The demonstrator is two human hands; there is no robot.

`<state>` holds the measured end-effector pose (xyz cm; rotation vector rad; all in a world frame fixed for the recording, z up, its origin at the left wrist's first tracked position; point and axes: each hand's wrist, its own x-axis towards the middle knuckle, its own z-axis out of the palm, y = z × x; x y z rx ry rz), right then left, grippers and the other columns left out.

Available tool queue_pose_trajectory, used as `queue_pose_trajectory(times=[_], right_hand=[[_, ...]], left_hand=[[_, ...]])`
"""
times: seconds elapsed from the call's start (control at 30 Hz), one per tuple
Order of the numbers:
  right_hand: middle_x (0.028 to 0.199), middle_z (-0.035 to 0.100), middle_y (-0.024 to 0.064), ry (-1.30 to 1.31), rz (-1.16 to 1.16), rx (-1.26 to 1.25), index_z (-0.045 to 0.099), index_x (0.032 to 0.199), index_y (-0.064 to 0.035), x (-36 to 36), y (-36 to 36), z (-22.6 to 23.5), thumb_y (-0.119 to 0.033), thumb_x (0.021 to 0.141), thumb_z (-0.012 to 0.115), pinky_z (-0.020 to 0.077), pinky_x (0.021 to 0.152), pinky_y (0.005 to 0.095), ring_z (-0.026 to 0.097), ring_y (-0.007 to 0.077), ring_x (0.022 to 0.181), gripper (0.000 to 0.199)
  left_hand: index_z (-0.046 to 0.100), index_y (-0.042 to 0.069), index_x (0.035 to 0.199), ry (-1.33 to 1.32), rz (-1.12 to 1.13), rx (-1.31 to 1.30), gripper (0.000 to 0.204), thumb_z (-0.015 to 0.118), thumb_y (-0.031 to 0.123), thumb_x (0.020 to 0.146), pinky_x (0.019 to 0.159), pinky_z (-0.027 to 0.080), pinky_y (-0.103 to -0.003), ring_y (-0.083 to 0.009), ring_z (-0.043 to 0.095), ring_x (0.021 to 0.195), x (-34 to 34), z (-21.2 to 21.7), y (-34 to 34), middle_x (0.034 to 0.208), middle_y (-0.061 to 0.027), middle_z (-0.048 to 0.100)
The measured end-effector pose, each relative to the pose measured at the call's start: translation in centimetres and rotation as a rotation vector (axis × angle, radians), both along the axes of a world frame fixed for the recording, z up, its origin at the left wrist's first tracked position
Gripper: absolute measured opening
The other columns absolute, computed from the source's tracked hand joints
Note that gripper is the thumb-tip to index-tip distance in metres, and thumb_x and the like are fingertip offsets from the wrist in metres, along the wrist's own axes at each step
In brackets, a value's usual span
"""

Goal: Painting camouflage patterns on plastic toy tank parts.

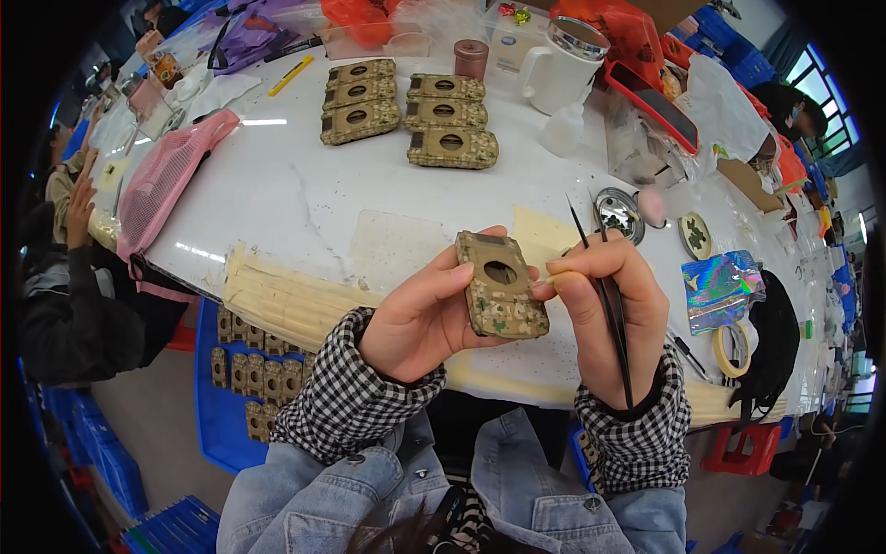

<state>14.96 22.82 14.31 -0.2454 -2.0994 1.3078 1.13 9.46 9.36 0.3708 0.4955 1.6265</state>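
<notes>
A camouflage-patterned model tank hull (510, 305), tilted up, with a round hole in its top, is held by my left hand (406, 314) around its left side and underside. My right hand (623, 291) has black tweezers (618, 342) lodged between its fingers, their points up and apart. Right thumb and index finger pinch together at the hull's right edge; something small and pale shows there, too small to name. Behind the hands lies a round dish (618, 210) of small dark green pieces. Several matching hulls (452, 148) stand in two rows farther back.
A blue crate (210, 420) of more hulls sits below the table edge at left. On the table are a pink mesh bag (175, 175), white mug (558, 69), red-cased phone (653, 106), tape roll (732, 349) and yellow pen (291, 76). People sit at both sides.
</notes>
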Motion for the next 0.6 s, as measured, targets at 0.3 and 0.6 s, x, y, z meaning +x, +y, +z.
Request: queue_pose_trajectory(times=[0.3, 0.6], right_hand=[[0.079, 0.053, 0.0044, -0.004, 0.001, -0.012, 0.061, 0.091, -0.0011, -0.1, -0.2, 0.0, -0.005, 0.088, 0.064, 0.0406, 0.063, 0.0229, 0.049, 0.0106, 0.069, 0.005], [0.084, 0.06, 0.008, 0.094, -0.173, 0.06, 0.055, 0.095, 0.0034, 3.4, 1.6, 1.7, -0.001, 0.092, 0.053, 0.042, 0.074, 0.0234, 0.055, 0.0115, 0.076, 0.005]], left_hand=[[0.019, 0.009, 0.146, -0.025, -0.006, 0.008, 0.053, 0.038, 0.026, 0.1, 0.1, 0.045, -0.045, -0.0273, 0.051, 0.122, -0.1, 0.0, -0.1, 0.137, -0.015, 0.043], [0.014, 0.006, 0.148, -0.008, -0.011, 0.033, 0.057, 0.035, 0.025, 0.099, 0.102, 0.045, -0.047, -0.0404, 0.038, 0.131, -0.1, -0.1, 0.2, 0.143, -0.0283, 0.031]])
